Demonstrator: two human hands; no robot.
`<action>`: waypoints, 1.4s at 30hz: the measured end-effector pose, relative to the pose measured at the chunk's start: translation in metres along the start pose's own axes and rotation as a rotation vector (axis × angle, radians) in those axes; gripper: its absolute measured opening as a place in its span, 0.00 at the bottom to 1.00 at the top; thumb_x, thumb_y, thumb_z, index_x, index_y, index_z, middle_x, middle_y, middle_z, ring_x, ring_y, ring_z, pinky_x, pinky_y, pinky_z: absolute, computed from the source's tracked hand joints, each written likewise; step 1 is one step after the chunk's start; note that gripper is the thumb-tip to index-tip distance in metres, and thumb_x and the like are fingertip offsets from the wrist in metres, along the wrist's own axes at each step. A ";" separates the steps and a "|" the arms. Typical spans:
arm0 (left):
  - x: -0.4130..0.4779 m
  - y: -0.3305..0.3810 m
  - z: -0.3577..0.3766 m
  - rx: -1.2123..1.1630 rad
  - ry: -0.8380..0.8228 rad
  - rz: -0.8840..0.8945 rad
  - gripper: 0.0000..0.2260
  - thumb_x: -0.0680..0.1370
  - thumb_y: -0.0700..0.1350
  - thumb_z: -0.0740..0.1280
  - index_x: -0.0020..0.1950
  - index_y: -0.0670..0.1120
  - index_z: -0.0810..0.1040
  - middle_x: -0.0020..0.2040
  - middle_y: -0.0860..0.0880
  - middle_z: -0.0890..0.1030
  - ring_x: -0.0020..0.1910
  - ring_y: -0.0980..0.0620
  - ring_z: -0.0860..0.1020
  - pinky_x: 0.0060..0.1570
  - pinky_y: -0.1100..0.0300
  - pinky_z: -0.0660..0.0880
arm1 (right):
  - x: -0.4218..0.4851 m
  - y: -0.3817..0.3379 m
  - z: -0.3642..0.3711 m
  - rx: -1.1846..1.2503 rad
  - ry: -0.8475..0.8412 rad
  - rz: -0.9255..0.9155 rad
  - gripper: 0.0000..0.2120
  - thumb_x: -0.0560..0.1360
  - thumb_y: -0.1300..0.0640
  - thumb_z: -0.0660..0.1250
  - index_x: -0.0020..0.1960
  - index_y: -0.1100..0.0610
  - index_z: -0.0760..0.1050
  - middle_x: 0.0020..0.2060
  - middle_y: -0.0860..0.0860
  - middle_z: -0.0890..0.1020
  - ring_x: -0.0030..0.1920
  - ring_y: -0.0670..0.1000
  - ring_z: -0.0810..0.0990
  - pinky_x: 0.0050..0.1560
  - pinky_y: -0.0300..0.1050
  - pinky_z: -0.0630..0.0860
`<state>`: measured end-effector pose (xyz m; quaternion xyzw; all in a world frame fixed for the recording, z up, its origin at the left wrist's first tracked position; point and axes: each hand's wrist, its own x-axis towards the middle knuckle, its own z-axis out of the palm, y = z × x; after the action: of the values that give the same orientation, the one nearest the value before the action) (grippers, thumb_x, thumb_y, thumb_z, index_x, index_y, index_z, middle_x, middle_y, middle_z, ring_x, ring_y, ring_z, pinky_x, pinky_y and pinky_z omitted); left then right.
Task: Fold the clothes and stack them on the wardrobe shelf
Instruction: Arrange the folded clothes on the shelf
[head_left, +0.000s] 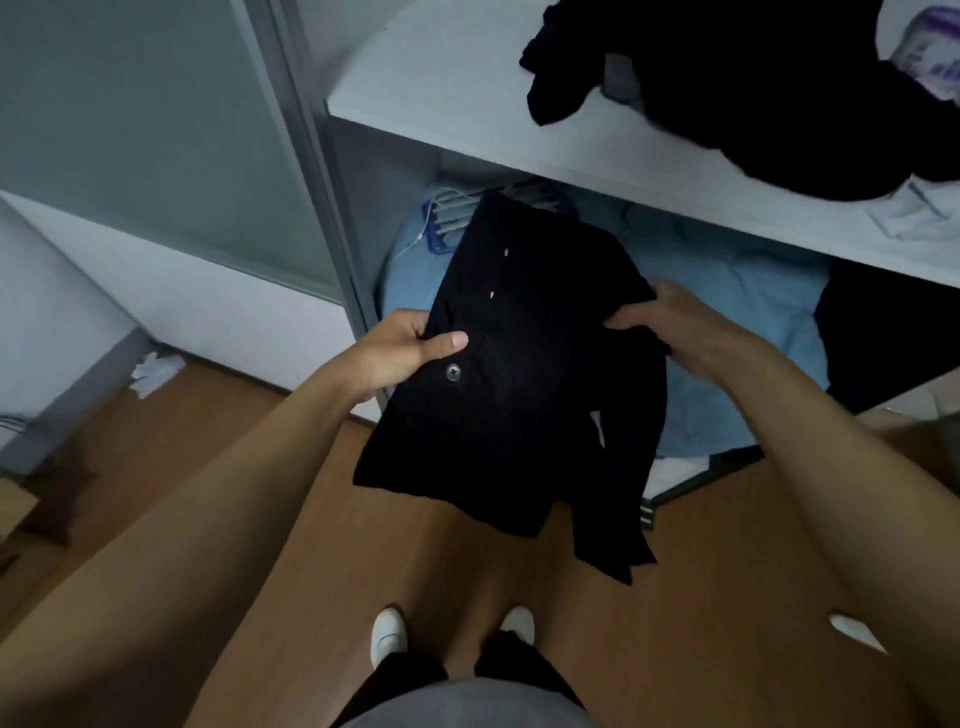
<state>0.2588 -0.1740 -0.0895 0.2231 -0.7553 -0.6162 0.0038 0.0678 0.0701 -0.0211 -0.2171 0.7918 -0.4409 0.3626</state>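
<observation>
- Black garment (519, 384), soft, matte and partly folded, hangs in mid-air before the open wardrobe, its lower corner drooping.
- Left hand (402, 345) pinches its left edge, thumb above a dark button (453, 372).
- Right hand (670, 325) grips bunched cloth at the right edge.
- Beyond, the white shelf (467, 104) carries a loose dark pile (769, 98); its left half is bare.

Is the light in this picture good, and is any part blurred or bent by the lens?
Head view: dim, bluish light; the black garment held by the left hand and right hand shows almost no folds. The dark clothes pile on the shelf looks smeared. The shelf edge curves from wide-angle distortion.
</observation>
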 end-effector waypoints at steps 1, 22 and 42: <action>-0.002 0.002 -0.008 0.011 0.007 0.002 0.09 0.74 0.54 0.74 0.43 0.48 0.85 0.43 0.46 0.87 0.44 0.48 0.85 0.47 0.57 0.80 | -0.001 -0.004 0.005 -0.148 -0.027 0.001 0.18 0.70 0.53 0.77 0.59 0.51 0.79 0.51 0.49 0.84 0.53 0.51 0.83 0.56 0.43 0.77; -0.046 -0.125 -0.126 0.259 0.002 -0.165 0.23 0.75 0.34 0.73 0.68 0.41 0.73 0.58 0.48 0.77 0.56 0.52 0.75 0.44 0.75 0.71 | -0.015 -0.039 0.161 0.687 0.235 -0.132 0.17 0.77 0.51 0.71 0.61 0.60 0.79 0.54 0.57 0.85 0.56 0.56 0.84 0.51 0.45 0.82; -0.040 -0.004 0.003 -0.360 0.012 -0.046 0.10 0.80 0.44 0.69 0.54 0.38 0.81 0.46 0.40 0.86 0.44 0.46 0.85 0.45 0.58 0.81 | -0.040 0.021 0.139 0.117 0.427 -0.228 0.07 0.83 0.54 0.62 0.56 0.51 0.78 0.48 0.46 0.82 0.49 0.42 0.81 0.54 0.37 0.75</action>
<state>0.2950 -0.1576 -0.0833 0.2398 -0.6274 -0.7401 0.0339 0.1996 0.0327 -0.0721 -0.1856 0.7939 -0.5601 0.1468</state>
